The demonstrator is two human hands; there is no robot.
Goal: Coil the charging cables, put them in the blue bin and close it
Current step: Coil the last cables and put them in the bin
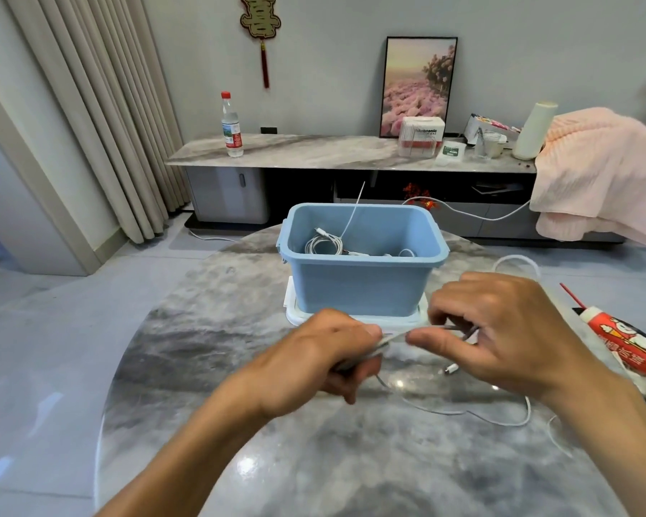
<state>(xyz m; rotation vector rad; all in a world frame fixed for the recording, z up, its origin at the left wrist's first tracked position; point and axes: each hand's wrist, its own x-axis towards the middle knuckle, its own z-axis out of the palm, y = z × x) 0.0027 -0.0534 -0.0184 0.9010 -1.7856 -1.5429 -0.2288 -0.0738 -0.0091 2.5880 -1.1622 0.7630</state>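
Note:
The blue bin [358, 281] stands open at the far middle of the round marble table, resting on its white lid [295, 315]. Inside it lie coiled white cables [323, 245], one end sticking up over the rim. In front of the bin, my left hand [325, 356] and my right hand [500, 322] both grip a white charging cable [463, 412]. A short stretch of it runs taut between my fingers. The rest trails in a loose loop over the table, with its plug [451, 368] lying below my right hand.
A red and white tube [627, 341] lies at the table's right edge. Behind stands a long marble cabinet [314, 151] with a water bottle [232, 128], a framed picture, boxes and a pink blanket [597, 173]. Another white cable [463, 212] hangs in front of the cabinet.

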